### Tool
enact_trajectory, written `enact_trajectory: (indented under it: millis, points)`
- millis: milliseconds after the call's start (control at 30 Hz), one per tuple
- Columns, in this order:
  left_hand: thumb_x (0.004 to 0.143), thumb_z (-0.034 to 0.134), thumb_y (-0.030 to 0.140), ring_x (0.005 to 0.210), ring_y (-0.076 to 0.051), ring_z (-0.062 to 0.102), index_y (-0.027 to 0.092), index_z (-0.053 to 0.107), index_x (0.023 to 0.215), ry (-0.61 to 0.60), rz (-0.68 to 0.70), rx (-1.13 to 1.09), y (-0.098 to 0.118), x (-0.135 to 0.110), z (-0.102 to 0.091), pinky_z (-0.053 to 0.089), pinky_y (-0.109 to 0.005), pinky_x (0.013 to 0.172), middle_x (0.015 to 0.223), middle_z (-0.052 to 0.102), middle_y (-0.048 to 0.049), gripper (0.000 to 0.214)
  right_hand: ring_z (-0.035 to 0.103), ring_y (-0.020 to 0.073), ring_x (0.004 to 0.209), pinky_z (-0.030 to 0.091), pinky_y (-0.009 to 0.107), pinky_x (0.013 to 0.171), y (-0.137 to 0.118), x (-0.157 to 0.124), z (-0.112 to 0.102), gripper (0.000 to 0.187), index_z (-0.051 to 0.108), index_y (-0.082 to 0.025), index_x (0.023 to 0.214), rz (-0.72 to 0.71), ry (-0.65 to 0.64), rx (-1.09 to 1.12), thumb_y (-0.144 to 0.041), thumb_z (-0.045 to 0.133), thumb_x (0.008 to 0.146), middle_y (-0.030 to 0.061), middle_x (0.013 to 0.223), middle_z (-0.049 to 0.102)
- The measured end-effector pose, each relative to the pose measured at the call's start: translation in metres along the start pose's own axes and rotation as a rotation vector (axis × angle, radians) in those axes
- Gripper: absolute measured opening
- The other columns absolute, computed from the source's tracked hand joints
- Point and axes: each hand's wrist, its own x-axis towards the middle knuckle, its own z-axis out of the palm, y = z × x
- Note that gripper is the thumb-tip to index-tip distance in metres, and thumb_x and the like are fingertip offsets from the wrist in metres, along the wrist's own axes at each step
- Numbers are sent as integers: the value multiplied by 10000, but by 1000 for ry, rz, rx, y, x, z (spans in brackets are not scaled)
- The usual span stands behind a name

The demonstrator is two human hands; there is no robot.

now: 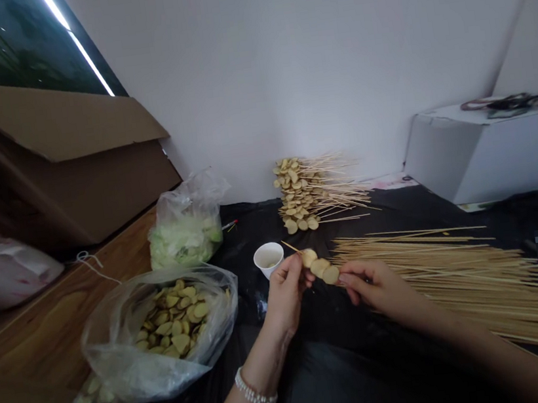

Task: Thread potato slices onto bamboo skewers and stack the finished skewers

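Note:
A bamboo skewer [291, 246] carries several thin, pale yellow slices that look like potato [321, 267]. My left hand [285, 295], with a beaded bracelet at the wrist, pinches it near the end where the bare tip pokes out. At the opposite end, the thumb and fingers of my right hand [377, 286] are closed on the skewer beside the last slice; the stick itself is mostly hidden there. A white cup [268, 269] stands just behind my left hand. Loose bamboo skewers [458, 285] lie spread beside and beneath my right hand.
Left of my arm sits an open plastic bag [115, 370] of loose slices [178, 319]. Behind it is a bag of pale green leaves [184, 236]. Loaded skewers [298, 194] are stacked by the wall. A cardboard box [95, 198] and a white box [500, 148] flank the black-covered surface.

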Motion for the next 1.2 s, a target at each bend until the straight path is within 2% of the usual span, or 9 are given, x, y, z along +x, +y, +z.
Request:
enact_trajectory:
  millis: [67,133,233,300,367,500,667,900,1200]
  points:
    - [737,684,457,588,-73,505,125,717,885,11,-12,-58,6,0,-1,389,-188,553,671,608,-25,365,466,112,505,356,246,543,1,0,-1,333,538,-198,603,13,-13,25,-373,477,879,-31,505,522]
    - [740,690,332,655,-81,547,133,708,963,14,-16,-127,12,1,-4,429,-193,601,790,651,-47,300,439,101,484,338,239,520,2,-1,-2,345,531,-195,589,26,-41,55,-375,483,878,-33,498,515]
    - [663,654,87,869,-130,622,142,676,1038,-2,19,-222,22,5,-12,479,-236,785,1009,680,-86,380,386,84,443,301,233,486,1,-3,-4,314,558,-194,629,41,-89,109,-366,483,881,-45,509,517]
    - [656,633,37,1043,-182,610,138,650,1060,8,75,-247,27,7,-17,459,-288,918,1134,654,-114,418,366,80,433,287,234,480,-1,-4,-4,302,566,-195,639,47,-118,123,-358,485,880,-46,512,519]
    - [700,649,63,1135,-219,580,149,614,1084,34,139,-239,29,9,-20,441,-331,974,1202,626,-128,395,355,80,429,278,238,479,-2,-5,-5,285,570,-197,647,52,-136,125,-351,494,873,-45,509,517]
    - [754,696,168,1145,-236,583,188,547,1057,60,217,-226,32,9,-23,449,-369,977,1216,622,-135,339,356,87,437,278,242,488,-4,-6,-5,257,571,-205,670,55,-137,111,-337,485,873,-45,507,515]
    - [772,699,226,1165,-255,569,179,550,924,28,145,-308,34,9,-25,452,-406,978,1234,615,-132,218,432,110,501,327,251,537,-3,-5,-2,292,533,-205,607,32,-141,38,-311,470,872,-28,514,521]
    - [855,600,243,1105,-223,603,187,562,1124,37,86,-331,38,8,-24,451,-402,974,1254,604,-117,277,507,126,573,375,252,601,2,-3,0,297,542,-199,604,-19,-135,-43,-286,464,877,-11,546,562]
    - [841,623,262,1038,-213,633,176,539,1165,12,103,-255,32,7,-22,467,-360,921,1184,640,-137,345,500,133,573,365,264,595,4,-2,2,291,527,-202,608,-2,-160,-32,-291,460,876,-12,548,557]
